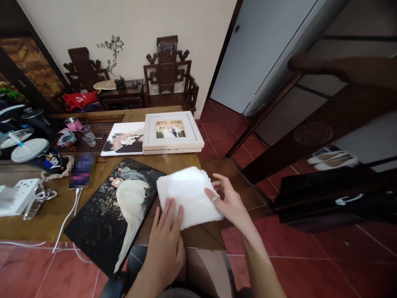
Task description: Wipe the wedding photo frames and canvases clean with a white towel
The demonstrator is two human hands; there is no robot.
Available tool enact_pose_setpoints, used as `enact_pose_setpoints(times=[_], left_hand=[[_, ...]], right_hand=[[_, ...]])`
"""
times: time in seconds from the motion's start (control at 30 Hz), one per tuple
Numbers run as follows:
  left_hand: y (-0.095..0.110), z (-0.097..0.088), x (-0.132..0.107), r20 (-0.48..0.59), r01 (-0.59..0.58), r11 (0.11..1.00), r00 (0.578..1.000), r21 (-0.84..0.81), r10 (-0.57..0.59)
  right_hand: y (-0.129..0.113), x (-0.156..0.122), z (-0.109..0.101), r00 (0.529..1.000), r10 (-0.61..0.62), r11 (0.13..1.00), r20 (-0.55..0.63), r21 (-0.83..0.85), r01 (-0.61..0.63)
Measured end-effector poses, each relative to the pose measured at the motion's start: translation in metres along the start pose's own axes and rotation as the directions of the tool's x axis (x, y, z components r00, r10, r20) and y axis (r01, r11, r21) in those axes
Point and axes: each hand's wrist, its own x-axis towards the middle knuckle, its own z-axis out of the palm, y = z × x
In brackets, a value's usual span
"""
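A folded white towel [186,191] lies on the tabletop [173,162] near its right edge, just right of a large wedding print [114,209]. The left hand [166,242] rests flat on the towel's near edge, fingers [170,212] straight and close together. The right hand [228,199] touches its right edge, fingers [212,195] slightly apart, gripping nothing. A framed photo [172,132] sits farther back.

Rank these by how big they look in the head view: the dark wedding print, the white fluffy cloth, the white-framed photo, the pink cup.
1. Dark unframed wedding print: largest.
2. White fluffy folded cloth and white-framed photo: look alike; the frame lies farther away, so no ranking.
3. Small pink cup: smallest.
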Motion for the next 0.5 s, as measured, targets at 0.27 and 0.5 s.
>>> enact_pose_setpoints(times=[0.27,0.5], left_hand=[[-0.003,0.015,0.042,-0.156,0.127,0.992,0.979,-0.018,-0.128],[-0.01,0.02,0.046,0.01,0.062,0.989,0.998,-0.132,-0.061]], right_hand=[[-0.003,-0.021,-0.003,0.993,0.111,0.991,0.038,-0.08,-0.108],[-0.007,-0.05,-0.006,0.94,-0.176,0.984,-0.292,-0.089,0.156]])
